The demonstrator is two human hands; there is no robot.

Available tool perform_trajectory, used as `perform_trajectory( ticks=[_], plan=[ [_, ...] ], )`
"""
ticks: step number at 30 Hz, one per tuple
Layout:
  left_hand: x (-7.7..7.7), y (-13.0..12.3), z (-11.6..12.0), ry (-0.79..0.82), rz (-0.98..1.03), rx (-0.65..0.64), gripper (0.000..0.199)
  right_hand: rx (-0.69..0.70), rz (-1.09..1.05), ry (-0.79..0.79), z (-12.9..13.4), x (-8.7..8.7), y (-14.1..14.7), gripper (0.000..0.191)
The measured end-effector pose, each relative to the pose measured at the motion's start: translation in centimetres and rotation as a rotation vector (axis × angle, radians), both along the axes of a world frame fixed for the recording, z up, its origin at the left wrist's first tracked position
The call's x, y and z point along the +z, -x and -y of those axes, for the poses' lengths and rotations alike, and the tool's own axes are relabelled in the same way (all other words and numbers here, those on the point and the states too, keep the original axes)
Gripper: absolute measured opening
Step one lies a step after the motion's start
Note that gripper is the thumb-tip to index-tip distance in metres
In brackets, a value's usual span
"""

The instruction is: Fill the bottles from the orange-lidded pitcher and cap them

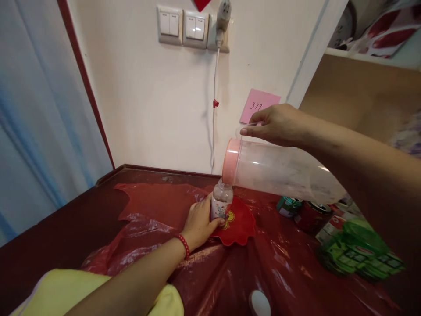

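Note:
My right hand [274,124] grips the handle of a clear plastic pitcher [283,171] with a pink lid [231,161]. The pitcher lies tilted nearly on its side, its lid end at the mouth of a small clear bottle [221,202] with a printed pattern. Around that bottle's lower left side my left hand [199,221] is closed, a red bead bracelet at the wrist. Bottle and hand are at a red scalloped plate [242,226] with a yellow design. Whether liquid is flowing cannot be made out.
On the right stand a green can [288,206], a dark red can [312,216] and green packaging [358,250]. A white oval object [260,303] lies at the front. Red plastic film [158,202] covers part of the dark table. A white cord [215,131] hangs down the wall.

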State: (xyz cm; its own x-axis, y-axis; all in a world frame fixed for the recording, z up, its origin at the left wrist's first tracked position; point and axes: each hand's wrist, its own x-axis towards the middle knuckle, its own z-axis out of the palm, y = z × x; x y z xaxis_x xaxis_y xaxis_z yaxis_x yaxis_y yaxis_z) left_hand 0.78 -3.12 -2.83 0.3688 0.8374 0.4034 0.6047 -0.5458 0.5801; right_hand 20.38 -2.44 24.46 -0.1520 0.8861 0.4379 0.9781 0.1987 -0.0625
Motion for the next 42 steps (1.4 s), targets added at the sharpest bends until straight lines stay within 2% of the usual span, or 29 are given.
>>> perform_trajectory(
  ticks=[7, 11, 16, 19, 23, 28, 31, 36, 42],
  plan=[
    [-0.3, 0.1, -0.3, 0.003, 0.012, 0.015, 0.064, 0.027, -0.153, -0.111, 0.8, -2.1, -1.6, 0.035],
    [-0.3, 0.1, -0.5, 0.010, 0.013, 0.021, 0.064, 0.038, -0.300, -0.174, 2.5, -3.8, -2.5, 0.032],
    [-0.3, 0.2, -0.8, 0.016, 0.014, 0.017, 0.059, 0.041, -0.397, -0.296, 4.7, -6.3, -4.6, 0.039],
    [-0.3, 0.3, -1.1, 0.019, 0.033, 0.002, 0.055, 0.013, -0.505, -0.372, 5.7, -8.5, -6.5, 0.040],
    [-0.4, 0.3, -1.3, 0.015, 0.031, 0.004, 0.054, -0.033, -0.758, -0.434, 6.7, -12.3, -8.5, 0.036],
    [-0.4, 0.3, -1.4, 0.026, -0.044, 0.044, 0.051, -0.147, -0.932, -0.520, 6.9, -17.3, -9.8, 0.040],
    [-0.4, 0.3, -1.5, 0.019, -0.055, 0.050, 0.050, -0.182, -0.994, -0.560, 6.7, -19.3, -10.3, 0.041],
    [-0.4, 0.3, -1.7, 0.013, -0.085, 0.052, 0.046, -0.226, -1.054, -0.624, 6.4, -21.0, -10.7, 0.043],
    [-0.4, 0.4, -1.8, -0.006, -0.115, 0.050, 0.043, -0.255, -1.093, -0.656, 6.1, -22.4, -11.2, 0.045]
  ],
)
